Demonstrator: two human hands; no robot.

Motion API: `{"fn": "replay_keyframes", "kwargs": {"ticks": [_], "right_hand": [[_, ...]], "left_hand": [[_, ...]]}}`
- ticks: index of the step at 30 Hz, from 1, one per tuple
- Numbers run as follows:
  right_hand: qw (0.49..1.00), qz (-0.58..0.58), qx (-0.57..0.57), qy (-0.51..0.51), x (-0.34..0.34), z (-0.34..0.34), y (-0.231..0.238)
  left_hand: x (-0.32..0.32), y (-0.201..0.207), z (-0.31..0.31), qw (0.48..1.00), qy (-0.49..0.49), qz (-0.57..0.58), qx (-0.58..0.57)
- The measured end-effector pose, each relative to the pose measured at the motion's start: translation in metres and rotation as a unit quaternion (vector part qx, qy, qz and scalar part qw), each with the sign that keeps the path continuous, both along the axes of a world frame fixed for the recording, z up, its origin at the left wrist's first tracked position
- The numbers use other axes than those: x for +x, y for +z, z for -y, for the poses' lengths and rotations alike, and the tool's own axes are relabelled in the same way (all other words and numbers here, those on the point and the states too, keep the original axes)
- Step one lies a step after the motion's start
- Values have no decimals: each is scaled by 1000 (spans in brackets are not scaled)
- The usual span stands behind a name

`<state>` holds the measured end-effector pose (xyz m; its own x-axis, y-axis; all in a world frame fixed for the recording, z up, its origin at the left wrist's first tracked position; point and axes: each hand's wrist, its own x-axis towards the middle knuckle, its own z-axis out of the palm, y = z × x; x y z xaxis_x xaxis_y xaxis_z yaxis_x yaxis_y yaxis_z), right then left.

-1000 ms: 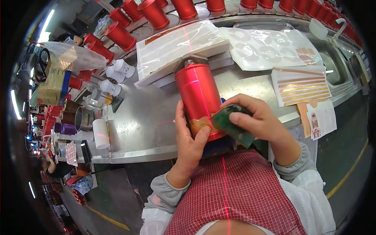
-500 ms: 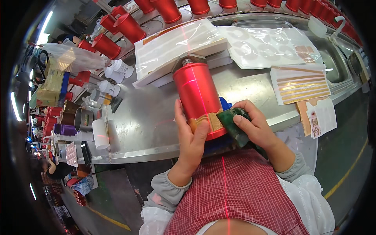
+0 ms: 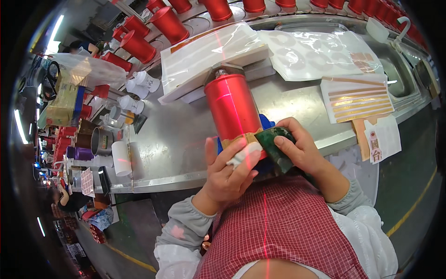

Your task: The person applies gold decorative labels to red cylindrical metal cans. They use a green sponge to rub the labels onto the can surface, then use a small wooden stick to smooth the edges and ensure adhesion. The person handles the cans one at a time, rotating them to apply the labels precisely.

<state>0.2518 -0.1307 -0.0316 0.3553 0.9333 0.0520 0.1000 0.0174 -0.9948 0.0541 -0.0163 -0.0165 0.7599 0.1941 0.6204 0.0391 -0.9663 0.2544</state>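
Observation:
A shiny red cylindrical bottle [image 3: 231, 104] lies with its narrow neck away from me, set on a holder with blue pads [image 3: 266, 122]. Around its near end runs a gold decorated band [image 3: 239, 139]. My right hand [image 3: 299, 146] is closed on a dark green, flat, glossy scraper-like piece [image 3: 274, 148], whose edge rests by the band. In my left hand [image 3: 228, 169], fingers closed, is a crumpled white wad [image 3: 246, 156], perhaps cloth or tissue, held against the bottle's near end. The bottle's underside is hidden.
Beyond the bottle sits a plastic-covered white stack [image 3: 209, 51]. Sheets of gold strips [image 3: 357, 100] lie right, near a sink [image 3: 395, 69]. At left stand a metal pot [image 3: 101, 141] and a white roll [image 3: 121, 159]. Red bottles [image 3: 169, 24] line a conveyor behind; a person works far left.
My left hand has let go of the bottle's side and now holds a white wad at its near end. The green piece stays in my right hand. Red bottles behind shifted right.

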Motion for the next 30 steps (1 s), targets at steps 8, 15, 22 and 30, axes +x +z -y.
{"fn": "replay_keyframes", "kwargs": {"ticks": [8,15,22,30], "right_hand": [[927,303,169,145,10,-39,58],[895,364,172,192,9,-71,79],[871,315,274,260,-4,-53,74],[925,282,214,137,12,-62,60]], "left_hand": [[-4,-26,9,978,132,16,-161],[-2,-28,5,977,159,4,-139],[-3,-34,3,981,153,27,-115],[-5,-37,5,968,135,12,-209]]}}
